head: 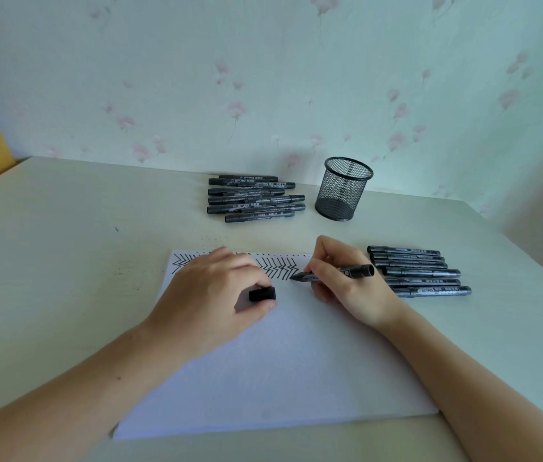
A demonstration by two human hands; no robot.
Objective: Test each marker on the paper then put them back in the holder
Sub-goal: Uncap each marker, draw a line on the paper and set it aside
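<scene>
Right hand: right hand (343,281) grips uncapped black marker (337,274), tip on white paper sheet (280,361) beside zigzag ink strokes (280,268).
Left hand: left hand (213,291) pinches small black cap (262,294), hiding part of the strokes.
Holder: black mesh cup (343,190), upright, contents unclear.
Others: far marker pile (255,199); right marker row (418,271); labels unreadable.

The left hand (216,291) hides part of the zigzag marks (280,268) — marker labels (422,281) too small to read.
</scene>
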